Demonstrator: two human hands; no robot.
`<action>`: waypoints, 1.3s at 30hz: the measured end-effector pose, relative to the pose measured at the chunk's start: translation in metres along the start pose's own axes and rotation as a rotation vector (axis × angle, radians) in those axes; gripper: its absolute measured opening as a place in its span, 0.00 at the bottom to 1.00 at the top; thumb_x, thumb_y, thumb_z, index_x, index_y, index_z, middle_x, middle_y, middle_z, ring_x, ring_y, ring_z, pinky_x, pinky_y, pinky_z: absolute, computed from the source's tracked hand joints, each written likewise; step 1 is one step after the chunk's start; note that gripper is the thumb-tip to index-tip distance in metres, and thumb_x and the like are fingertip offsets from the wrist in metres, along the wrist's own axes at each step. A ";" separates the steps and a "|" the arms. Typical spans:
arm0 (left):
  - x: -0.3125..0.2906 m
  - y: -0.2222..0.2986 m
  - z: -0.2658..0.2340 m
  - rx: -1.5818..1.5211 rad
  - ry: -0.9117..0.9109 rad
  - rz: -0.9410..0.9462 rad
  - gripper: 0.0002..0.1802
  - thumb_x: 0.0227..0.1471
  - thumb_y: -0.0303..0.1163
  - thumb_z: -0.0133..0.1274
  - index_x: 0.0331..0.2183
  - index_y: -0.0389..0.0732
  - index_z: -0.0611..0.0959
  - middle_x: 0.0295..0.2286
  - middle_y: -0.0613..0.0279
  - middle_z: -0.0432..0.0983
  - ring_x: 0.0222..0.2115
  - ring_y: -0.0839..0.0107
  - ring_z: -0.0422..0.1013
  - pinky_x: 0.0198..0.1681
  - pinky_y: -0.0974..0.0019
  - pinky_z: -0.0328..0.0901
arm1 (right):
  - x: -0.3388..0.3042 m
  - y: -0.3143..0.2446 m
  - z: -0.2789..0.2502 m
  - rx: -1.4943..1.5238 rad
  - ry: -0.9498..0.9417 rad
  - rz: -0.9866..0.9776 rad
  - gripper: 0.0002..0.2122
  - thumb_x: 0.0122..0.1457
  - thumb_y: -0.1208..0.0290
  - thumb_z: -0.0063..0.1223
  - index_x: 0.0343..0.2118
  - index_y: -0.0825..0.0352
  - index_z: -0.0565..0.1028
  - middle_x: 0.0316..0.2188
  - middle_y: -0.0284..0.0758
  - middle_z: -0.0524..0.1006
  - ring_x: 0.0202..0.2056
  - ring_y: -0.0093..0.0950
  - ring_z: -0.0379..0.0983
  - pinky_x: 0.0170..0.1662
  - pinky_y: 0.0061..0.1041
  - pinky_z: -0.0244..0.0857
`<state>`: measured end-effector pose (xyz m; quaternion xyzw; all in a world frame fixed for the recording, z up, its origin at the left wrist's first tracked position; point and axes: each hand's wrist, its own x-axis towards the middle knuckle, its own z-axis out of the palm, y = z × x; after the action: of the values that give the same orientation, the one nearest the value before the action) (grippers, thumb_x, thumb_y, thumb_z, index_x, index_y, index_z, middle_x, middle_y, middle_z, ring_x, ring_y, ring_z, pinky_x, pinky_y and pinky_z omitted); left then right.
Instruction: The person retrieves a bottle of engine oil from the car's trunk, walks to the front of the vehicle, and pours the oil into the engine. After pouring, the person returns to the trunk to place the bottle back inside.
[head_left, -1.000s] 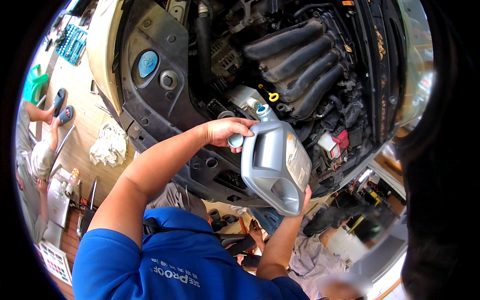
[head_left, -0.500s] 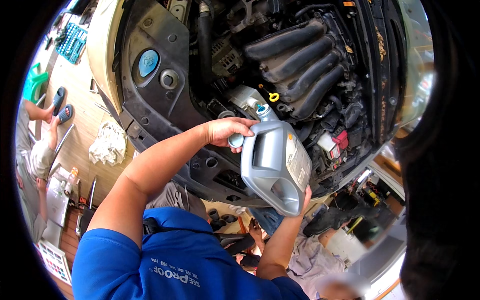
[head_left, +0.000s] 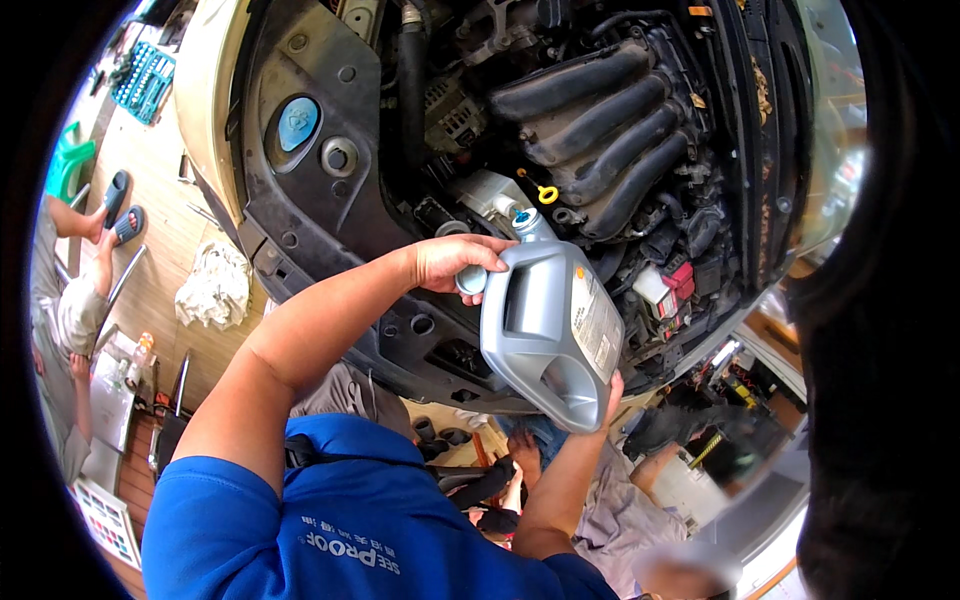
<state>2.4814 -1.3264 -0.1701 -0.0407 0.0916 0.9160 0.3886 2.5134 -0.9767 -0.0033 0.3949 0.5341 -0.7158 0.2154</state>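
One grey jug [head_left: 550, 325], right of left hand [head_left: 450, 262], which grips its shoulder plus one round cap [head_left: 470, 281]; right hand [head_left: 613, 390] grips its base, fingers partly hidden.

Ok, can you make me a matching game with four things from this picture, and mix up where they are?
Things
1. Silver jug
2. Yellow ring
3. Blue cap
4. White cloth

Places
A. In an opening in the black panel
B. On the floor
C. Held between the left hand and the right hand
D. Close to the black engine pipes

Right pairs
1-C, 2-D, 3-A, 4-B
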 end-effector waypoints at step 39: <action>-0.004 -0.005 -0.002 -0.062 0.038 0.044 0.35 0.53 0.35 0.53 0.60 0.38 0.66 0.24 0.64 0.78 0.17 0.75 0.73 0.17 0.73 0.64 | -0.015 -0.013 0.037 -0.044 0.027 0.089 0.32 0.61 0.47 0.34 0.60 0.68 0.63 0.57 0.48 0.68 0.53 0.49 0.67 0.54 0.51 0.64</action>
<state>2.4874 -1.3259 -0.1720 -0.0678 0.0715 0.9257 0.3652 2.5002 -1.0085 0.0205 0.4231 0.5345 -0.6882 0.2482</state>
